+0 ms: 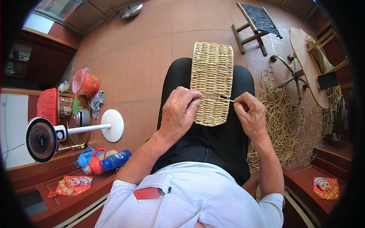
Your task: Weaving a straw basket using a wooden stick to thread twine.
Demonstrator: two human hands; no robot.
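Observation:
A pale, straw-coloured woven panel (213, 68) lies lengthwise across my black-trousered thighs. Its rows are twisted cord, with a narrow slot (224, 97) showing dark between rows in the nearer part. At the panel's left edge, my left hand (180, 108) is closed, thumb and forefinger pinched beside the slot. Opposite it, my right hand (250, 112) pinches the end of a thin pale strand (231, 100) that comes out of the panel's right edge at slot height. Whether the strand runs through to my left fingers is hard to make out.
A large tangled heap of tan cord (279, 121) covers the floor at my right. Beyond are a folding stool (258, 22), a wheeled chair base (294, 74) and a round board (308, 68). At left stand a white fan (42, 140), bottles (116, 160) and a red bucket (89, 83).

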